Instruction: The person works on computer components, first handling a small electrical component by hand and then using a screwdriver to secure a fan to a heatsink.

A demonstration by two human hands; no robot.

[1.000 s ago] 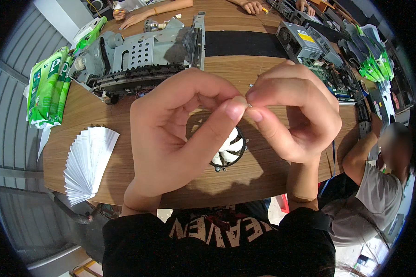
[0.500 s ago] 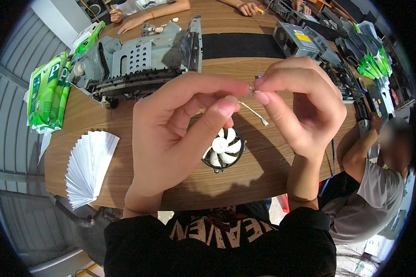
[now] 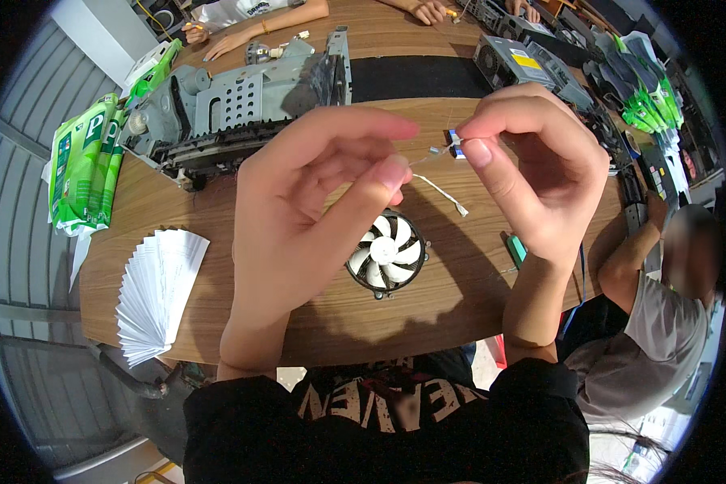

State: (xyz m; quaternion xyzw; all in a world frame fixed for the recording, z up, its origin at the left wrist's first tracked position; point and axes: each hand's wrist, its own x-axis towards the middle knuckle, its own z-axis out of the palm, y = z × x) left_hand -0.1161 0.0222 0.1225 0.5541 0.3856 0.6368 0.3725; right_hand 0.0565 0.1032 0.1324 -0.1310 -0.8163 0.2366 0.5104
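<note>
My left hand (image 3: 294,218) is raised over the desk, index finger extended and thumb pressed toward the curled fingers on a thin wire. My right hand (image 3: 532,173) pinches a small pale piece (image 3: 456,142) at the wire's other end, beside a small clear bit (image 3: 434,150). A white cable (image 3: 440,194) with an end piece trails from near my left fingertips. Below my hands lies a round fan (image 3: 385,250) with white blades and a black frame. Behind my right hand are a blue object (image 3: 456,152) and a teal item (image 3: 516,248), both partly hidden.
A metal chassis (image 3: 234,97), a power supply (image 3: 516,64), green packages (image 3: 85,165) and fanned white paper (image 3: 157,294) are on the wooden desk (image 3: 427,315). A co-worker (image 3: 653,339) sits at my right. Other people's hands (image 3: 427,12) are across the desk.
My hands have drawn apart, the right one up and rightward. My left index finger has lifted. More thin wire and the white cable show between them, and more of the fan is uncovered.
</note>
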